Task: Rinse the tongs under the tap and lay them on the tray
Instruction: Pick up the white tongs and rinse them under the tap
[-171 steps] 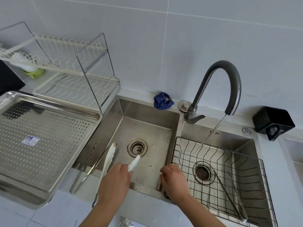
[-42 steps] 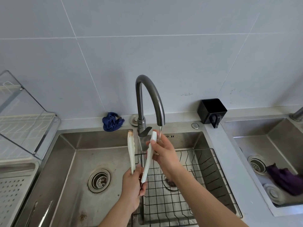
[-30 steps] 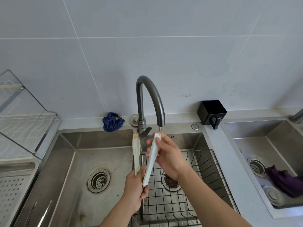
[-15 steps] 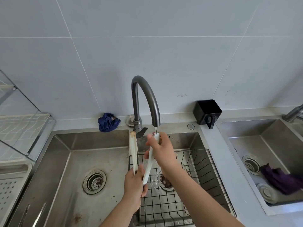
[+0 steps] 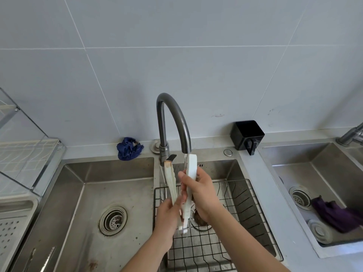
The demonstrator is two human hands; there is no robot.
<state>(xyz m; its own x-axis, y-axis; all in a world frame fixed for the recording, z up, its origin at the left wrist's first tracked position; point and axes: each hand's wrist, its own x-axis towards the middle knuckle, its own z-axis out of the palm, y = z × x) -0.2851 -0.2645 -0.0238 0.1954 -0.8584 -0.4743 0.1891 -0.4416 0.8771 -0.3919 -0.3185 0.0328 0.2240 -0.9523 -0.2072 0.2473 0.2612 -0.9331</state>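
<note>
The white tongs [image 5: 191, 167] stand upright, tips up, under the dark curved tap [image 5: 172, 118]. Water runs from the spout onto the right arm of the tongs. My left hand [image 5: 167, 214] grips the tongs low, near the hinge end. My right hand [image 5: 200, 191] wraps the right arm of the tongs, thumb on its inner side. The left tong arm [image 5: 170, 178] has a brown stain at its tip. A corner of the perforated metal tray [image 5: 11, 230] shows at the far left edge.
A wire basket [image 5: 241, 203] sits in the right basin under my hands. Metal tongs [image 5: 47, 258] lie in the left basin near its drain [image 5: 113, 220]. A blue cloth [image 5: 128, 148], a black holder [image 5: 247, 134] and a dish rack [image 5: 25, 154] line the back. Purple cloth [image 5: 334, 214] lies in the far-right sink.
My right hand has slid down the right tong arm, so more of its tip shows under the running water. My left hand keeps its grip low on the tongs.
</note>
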